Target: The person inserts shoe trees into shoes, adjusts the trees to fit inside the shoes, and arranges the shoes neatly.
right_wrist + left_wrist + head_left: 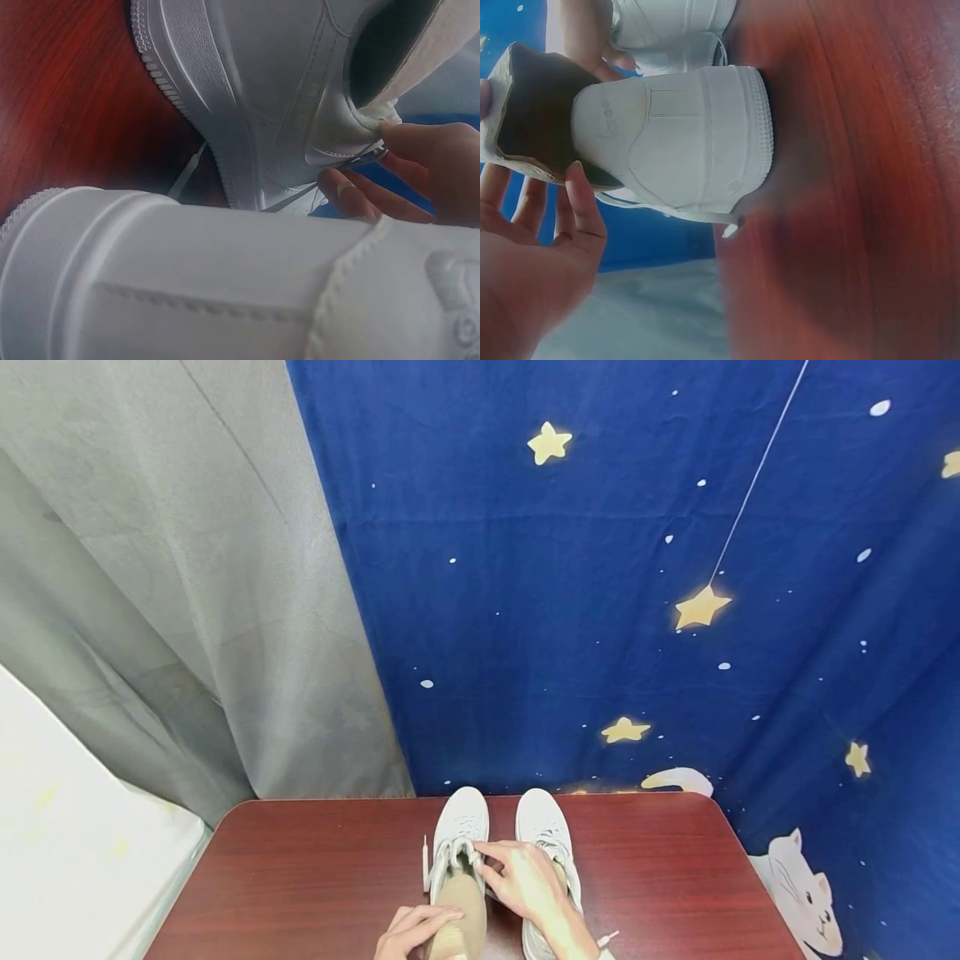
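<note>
Two white lace-up sneakers stand side by side, toes pointing away. Out of the left sneaker (459, 814) rises a hollow beige insert (461, 902), thin-walled like card, its open end towards me in the left wrist view. My left hand (412, 931) holds that insert near its rim, fingers along one side and a fingertip at the opposite edge. With thumb and fingers, my right hand (528, 881) pinches the left sneaker's collar beside the tongue and laces; the right wrist view shows this grip. The right sneaker (536, 814) lies partly under my right forearm.
The sneakers rest on a reddish-brown wooden table (322, 868) with rounded far corners. Behind it hang a grey curtain (285, 693) and a blue star-patterned curtain (525, 610). A loose lace end (425, 860) sticks out left of the left sneaker; another lace tip (607, 937) lies at right.
</note>
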{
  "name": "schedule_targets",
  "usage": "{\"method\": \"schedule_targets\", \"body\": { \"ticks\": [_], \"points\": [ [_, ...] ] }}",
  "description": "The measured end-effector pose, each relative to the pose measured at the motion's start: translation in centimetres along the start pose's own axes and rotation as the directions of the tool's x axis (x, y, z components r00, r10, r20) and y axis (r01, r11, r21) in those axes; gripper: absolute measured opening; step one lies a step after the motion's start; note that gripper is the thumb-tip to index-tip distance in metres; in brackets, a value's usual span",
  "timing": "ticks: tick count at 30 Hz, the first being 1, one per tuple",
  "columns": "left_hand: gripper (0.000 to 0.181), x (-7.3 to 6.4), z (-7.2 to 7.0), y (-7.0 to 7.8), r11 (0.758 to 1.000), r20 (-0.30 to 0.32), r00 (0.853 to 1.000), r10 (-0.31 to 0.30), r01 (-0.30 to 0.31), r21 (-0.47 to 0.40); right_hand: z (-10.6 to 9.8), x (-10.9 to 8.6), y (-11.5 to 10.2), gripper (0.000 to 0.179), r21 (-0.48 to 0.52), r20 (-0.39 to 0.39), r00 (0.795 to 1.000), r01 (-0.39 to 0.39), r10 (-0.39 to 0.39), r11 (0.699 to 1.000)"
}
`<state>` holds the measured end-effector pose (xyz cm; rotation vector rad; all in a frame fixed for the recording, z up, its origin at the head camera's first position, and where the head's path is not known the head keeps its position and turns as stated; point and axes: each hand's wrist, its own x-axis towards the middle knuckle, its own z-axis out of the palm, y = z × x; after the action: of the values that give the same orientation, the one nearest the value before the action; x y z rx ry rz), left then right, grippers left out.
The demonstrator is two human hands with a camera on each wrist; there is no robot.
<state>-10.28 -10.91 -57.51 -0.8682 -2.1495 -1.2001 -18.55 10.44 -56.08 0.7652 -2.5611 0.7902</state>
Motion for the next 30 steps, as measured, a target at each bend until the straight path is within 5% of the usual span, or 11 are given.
{"method": "schedule_targets", "body": {
  "ticks": [8,13,18,26,30],
  "points": [
    [0.043,0.2,0.1,0.4,0.988,0.013,0.989,-0.146,0.145,0.055,0.1,-0.1,0.1,0.031,-0.007,-0.015,1.000,0.013,-0.013,1.000],
    [0.043,0.2,0.1,0.6,0.982,0.021,0.983,-0.181,0.180,0.060,0.1,-0.1,0.1,0.031,-0.004,-0.016,1.000,0.017,-0.017,1.000],
    [0.044,0.3,0.3,0.3,0.990,0.006,0.990,-0.140,0.139,0.038,0.1,-0.1,0.1,0.031,0.005,-0.019,1.000,0.019,-0.019,1.000],
    [0.046,0.4,0.7,-0.9,0.987,-0.015,1.000,-0.025,0.022,-0.160,0.3,-0.1,0.3,0.030,0.003,-0.015,1.000,0.015,-0.015,1.000],
    [0.045,0.6,0.7,-1.2,0.989,0.002,0.999,-0.038,0.037,-0.146,0.3,-0.1,0.2,0.030,0.013,-0.010,1.000,0.006,-0.006,1.000]
  ]
}}
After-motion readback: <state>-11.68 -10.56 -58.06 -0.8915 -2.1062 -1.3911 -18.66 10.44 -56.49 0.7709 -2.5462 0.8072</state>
